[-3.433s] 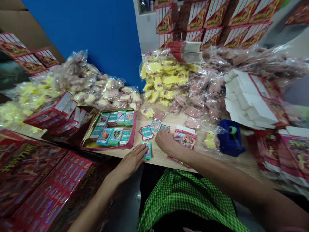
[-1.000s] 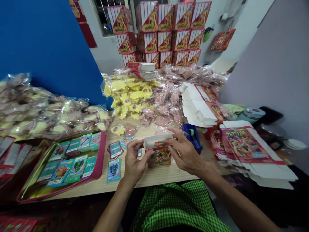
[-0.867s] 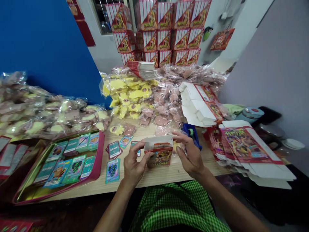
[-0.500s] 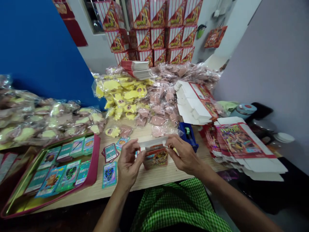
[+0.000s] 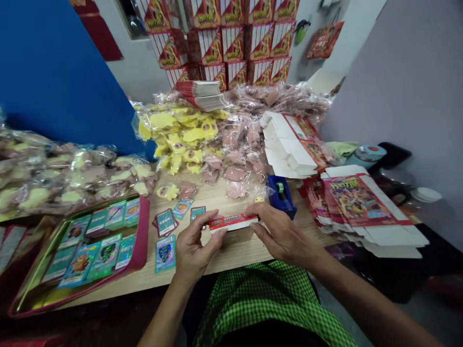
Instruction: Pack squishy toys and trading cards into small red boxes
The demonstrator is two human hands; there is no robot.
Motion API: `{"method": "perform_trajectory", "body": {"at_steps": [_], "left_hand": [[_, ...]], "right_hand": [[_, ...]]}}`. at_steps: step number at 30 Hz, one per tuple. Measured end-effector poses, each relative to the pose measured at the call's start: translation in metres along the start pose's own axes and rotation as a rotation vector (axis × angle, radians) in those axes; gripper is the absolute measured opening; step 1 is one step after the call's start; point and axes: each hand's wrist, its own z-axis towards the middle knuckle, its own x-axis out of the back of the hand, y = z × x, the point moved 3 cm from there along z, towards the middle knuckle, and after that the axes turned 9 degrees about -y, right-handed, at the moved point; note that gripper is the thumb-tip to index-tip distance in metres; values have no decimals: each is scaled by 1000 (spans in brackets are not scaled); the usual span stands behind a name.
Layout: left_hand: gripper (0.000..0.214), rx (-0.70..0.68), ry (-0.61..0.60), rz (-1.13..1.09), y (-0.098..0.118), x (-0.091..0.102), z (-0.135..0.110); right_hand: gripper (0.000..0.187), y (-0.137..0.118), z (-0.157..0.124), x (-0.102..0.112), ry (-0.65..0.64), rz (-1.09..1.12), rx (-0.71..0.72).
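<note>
Between my two hands is a small red-and-white printed carton (image 5: 233, 221), its narrow end face turned up toward me. My left hand (image 5: 198, 243) grips the carton's left end, thumb in front and fingers behind. At the other end, my right hand (image 5: 273, 231) pinches it, with the thumb on the near edge. Trading cards lie on the table just left of my left hand: a holographic card (image 5: 165, 254), a small pile of teal cards (image 5: 165, 222) and another card (image 5: 197, 216) partly behind my fingers.
A pink-rimmed tin (image 5: 142, 236) of card stacks stands left. Bagged yellow toys (image 5: 177, 144) and pink toys (image 5: 237, 159) fill the back. A blue tape dispenser (image 5: 285, 202) sits right of my hands, near flattened cartons (image 5: 365, 197). Stacked boxes (image 5: 235, 43) line the wall.
The carton's raised white flap is folded down, and its red printed end now faces up. Both hands stay on the carton's ends. The view has shifted slightly.
</note>
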Motion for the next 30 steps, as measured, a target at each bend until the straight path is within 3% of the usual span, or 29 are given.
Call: {"method": "perform_trajectory", "body": {"at_steps": [5, 12, 14, 18, 20, 24, 30], "left_hand": [[29, -172, -71, 95, 13, 1, 6], [38, -418, -260, 362, 17, 15, 10], [43, -461, -276, 416, 18, 15, 9], [39, -340, -254, 293, 19, 11, 12], [34, -241, -242, 206, 19, 7, 13], [34, -177, -229, 96, 20, 0, 12], [44, -258, -254, 138, 20, 1, 9]], "right_hand": [[10, -6, 2, -1, -31, -30, -22], [20, -2, -8, -1, -102, -256, 206], [24, -2, -10, 2, -99, -228, 207], [15, -1, -6, 8, -148, -32, -15], [12, -2, -4, 8, -154, -60, -62], [16, -7, -1, 3, -132, -216, 19], [25, -10, -4, 2, -108, -354, 124]]}}
